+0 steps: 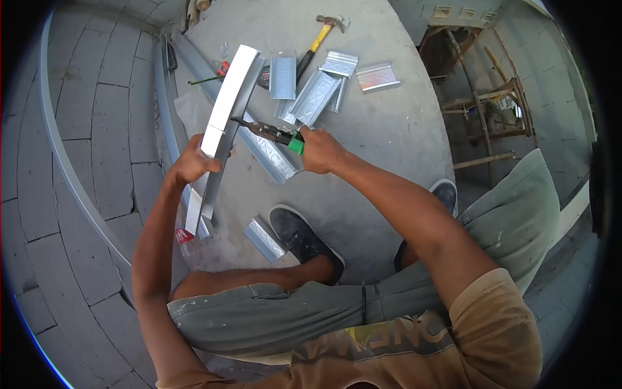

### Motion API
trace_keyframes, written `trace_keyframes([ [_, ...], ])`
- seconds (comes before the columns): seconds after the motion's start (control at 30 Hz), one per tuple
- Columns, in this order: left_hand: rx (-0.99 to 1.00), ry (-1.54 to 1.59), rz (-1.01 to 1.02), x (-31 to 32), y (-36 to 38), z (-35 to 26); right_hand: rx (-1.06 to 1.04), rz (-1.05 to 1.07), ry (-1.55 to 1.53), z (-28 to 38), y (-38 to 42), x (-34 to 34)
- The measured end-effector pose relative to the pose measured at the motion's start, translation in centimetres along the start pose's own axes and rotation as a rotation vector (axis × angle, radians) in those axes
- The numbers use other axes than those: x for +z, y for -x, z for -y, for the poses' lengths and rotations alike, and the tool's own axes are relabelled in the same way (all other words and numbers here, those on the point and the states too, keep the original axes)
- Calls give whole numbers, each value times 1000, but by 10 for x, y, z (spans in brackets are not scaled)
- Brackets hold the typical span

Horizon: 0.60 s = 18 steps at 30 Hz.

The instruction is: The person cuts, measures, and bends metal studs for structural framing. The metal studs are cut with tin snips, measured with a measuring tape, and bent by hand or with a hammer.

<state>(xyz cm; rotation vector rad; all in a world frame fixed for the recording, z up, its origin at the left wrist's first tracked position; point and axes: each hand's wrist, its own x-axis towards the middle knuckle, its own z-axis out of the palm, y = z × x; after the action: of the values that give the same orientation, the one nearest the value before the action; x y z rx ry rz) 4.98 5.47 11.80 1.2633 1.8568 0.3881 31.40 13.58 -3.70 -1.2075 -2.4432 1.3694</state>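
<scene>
My left hand [193, 162] is wrapped around a long silver metal channel [230, 87], which it holds up at a slant. A thin line crosses the channel's white face just above my fingers. In my right hand [322, 150] is a pair of tin snips [267, 131] with green on the handles. Their jaws point left, with the tips right at the channel's near flange. Behind the snips, another metal channel [272, 159] lies on the concrete floor [382, 142].
Several short cut channel pieces [315, 97] lie ahead, beside a yellow-handled claw hammer [319, 39]. One more short piece [264, 240] rests near my left shoe [301, 230]. Long metal profiles [165, 97] lean along the block wall [78, 97]. To the right, the floor ends at an opening with wooden poles [476, 104].
</scene>
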Motion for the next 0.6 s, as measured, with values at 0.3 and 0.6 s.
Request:
trace_keyframes([
  [0.3, 4, 27, 97, -25, -1, -8, 9, 4, -25, 14, 5, -16],
  [0.6, -139, -49, -126, -49, 3, 50, -22, 506, 3, 19, -5, -22],
])
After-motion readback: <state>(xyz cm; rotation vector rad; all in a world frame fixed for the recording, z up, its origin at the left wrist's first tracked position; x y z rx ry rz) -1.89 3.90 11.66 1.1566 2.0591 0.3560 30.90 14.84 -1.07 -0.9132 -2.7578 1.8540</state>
